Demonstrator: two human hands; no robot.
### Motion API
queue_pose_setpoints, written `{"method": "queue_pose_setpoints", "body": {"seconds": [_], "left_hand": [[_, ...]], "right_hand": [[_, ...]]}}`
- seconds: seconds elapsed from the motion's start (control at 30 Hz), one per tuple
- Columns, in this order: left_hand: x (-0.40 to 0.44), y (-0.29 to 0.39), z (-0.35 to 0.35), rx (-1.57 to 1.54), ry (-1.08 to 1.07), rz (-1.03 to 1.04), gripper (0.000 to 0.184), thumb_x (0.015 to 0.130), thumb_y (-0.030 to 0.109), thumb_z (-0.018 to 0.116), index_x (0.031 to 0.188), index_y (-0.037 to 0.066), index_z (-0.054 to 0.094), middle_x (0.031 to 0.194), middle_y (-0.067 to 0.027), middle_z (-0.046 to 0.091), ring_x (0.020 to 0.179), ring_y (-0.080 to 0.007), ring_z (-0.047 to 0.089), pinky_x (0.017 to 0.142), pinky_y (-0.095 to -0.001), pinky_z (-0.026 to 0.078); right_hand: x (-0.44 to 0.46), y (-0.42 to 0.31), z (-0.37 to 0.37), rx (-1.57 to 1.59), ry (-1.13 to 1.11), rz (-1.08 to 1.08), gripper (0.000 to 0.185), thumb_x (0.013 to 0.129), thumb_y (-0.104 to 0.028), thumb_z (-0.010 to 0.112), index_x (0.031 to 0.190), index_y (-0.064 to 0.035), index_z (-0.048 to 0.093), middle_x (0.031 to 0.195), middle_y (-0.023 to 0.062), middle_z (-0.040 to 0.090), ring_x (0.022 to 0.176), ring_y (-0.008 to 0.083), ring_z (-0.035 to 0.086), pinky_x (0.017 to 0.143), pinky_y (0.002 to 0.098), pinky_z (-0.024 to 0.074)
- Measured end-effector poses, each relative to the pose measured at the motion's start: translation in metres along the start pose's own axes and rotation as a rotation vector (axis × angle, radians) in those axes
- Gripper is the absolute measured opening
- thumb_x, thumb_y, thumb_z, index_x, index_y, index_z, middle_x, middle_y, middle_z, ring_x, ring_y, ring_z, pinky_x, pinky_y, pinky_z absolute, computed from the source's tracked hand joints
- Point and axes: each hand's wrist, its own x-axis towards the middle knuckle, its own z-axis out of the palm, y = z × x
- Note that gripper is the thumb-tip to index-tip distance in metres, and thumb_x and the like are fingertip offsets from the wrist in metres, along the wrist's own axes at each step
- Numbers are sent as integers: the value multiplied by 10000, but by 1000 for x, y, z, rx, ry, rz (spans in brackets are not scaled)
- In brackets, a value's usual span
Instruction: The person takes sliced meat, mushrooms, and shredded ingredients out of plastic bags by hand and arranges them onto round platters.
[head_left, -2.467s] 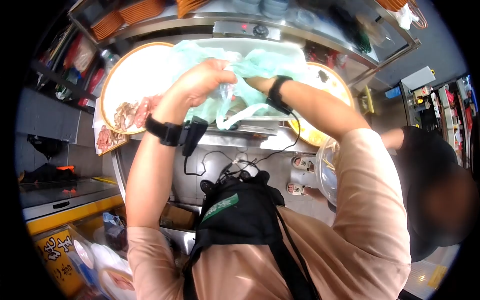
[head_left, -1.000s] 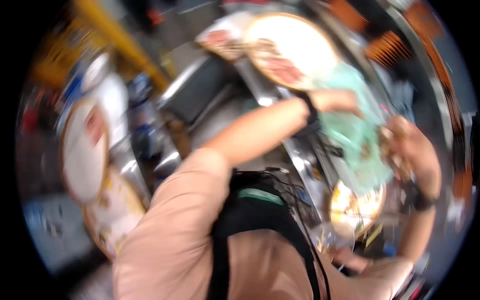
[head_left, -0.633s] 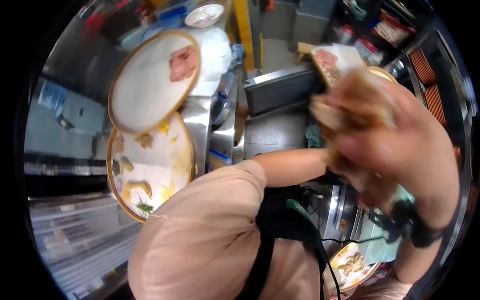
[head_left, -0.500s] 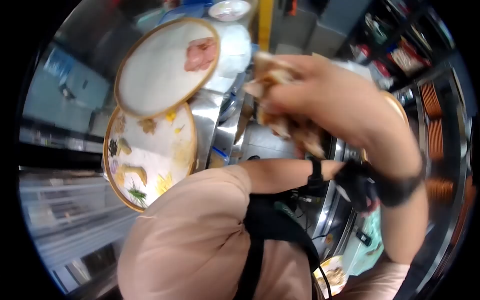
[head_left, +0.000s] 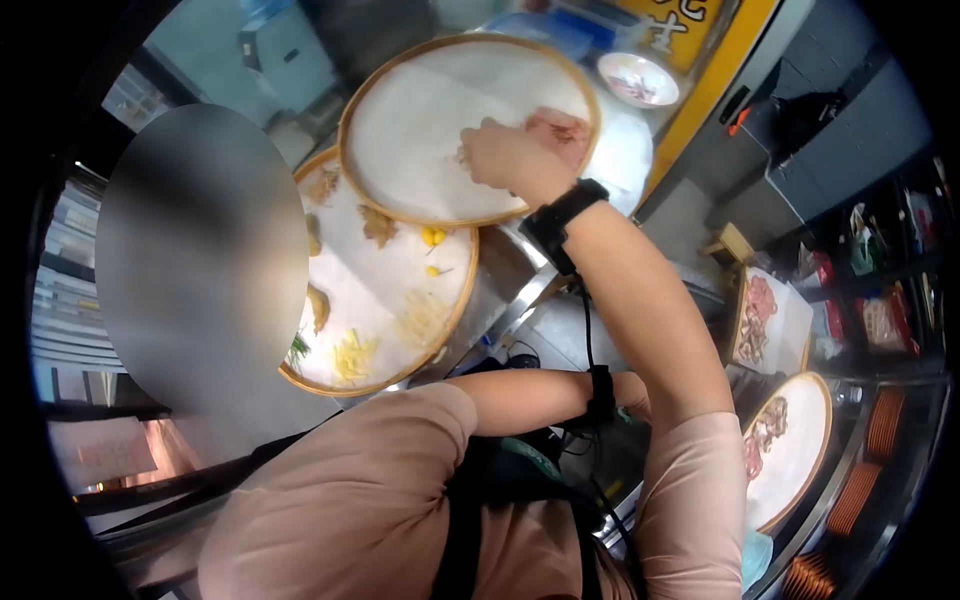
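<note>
My right hand (head_left: 505, 158) is over a round, wood-rimmed tray with a white lining (head_left: 420, 120). Its fingers are curled downward; whatever they hold is too small and hidden to name. Beside the wrist, pink sliced meat (head_left: 560, 135) lies at that tray's right side. My left hand (head_left: 632, 393) is low, mostly hidden behind my right arm, so its fingers do not show. Partly under the first tray is a second round tray (head_left: 400, 300) with yellow peppers (head_left: 433, 236), pale yellow strips (head_left: 355, 357) and a brown dried piece (head_left: 378, 226).
A white bowl (head_left: 638, 80) stands behind the trays. At right are a rectangular tray with meat pieces (head_left: 758, 312) and another round tray (head_left: 795, 470). Stacked orange-brown items (head_left: 884, 424) line the far right. A large blurred oval (head_left: 205, 260) covers the left side.
My right hand has swung from the middle over to the upper tray; the brown-and-white pieces it held are no longer visible. The view has turned, bringing the right-hand trays into sight.
</note>
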Motion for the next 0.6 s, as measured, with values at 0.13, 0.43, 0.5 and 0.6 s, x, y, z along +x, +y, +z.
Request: {"method": "queue_pose_setpoints", "body": {"seconds": [0.13, 0.43, 0.5, 0.6], "left_hand": [[-3, -2, -5, 104, 25, -22, 417, 880, 225, 659, 1248, 48, 578, 1126, -122, 663, 988, -263, 637, 887, -385, 504], [5, 0, 9, 320, 283, 66, 459, 881, 257, 678, 1278, 50, 579, 1173, -131, 660, 957, -275, 648, 881, -379, 517], [28, -7, -11, -232, -76, 108, 408, 898, 208, 645, 1251, 18, 568, 1177, -146, 644, 976, -259, 645, 845, -368, 537], [39, 12, -17, -484, -302, -17, 302, 915, 137, 600, 1182, -1, 566, 1120, -136, 646, 977, -221, 649, 805, -336, 552]], "right_hand": [[-17, -14, -27, 26, -222, -168, 344, 741, -112, 708, 1073, -95, 619, 1131, 150, 594, 957, 377, 613, 811, 424, 519], [-36, -13, -45, 212, -303, -182, 331, 796, -5, 581, 1102, -102, 666, 1016, 140, 684, 954, 322, 646, 827, 372, 497], [-53, -7, -75, 198, -125, -118, 334, 799, -13, 594, 1115, -101, 659, 1026, 136, 686, 952, 313, 649, 831, 375, 500], [-115, -42, -201, 248, -19, 199, 326, 823, -47, 625, 1148, -76, 640, 1055, 124, 686, 966, 291, 652, 845, 385, 517]]}}
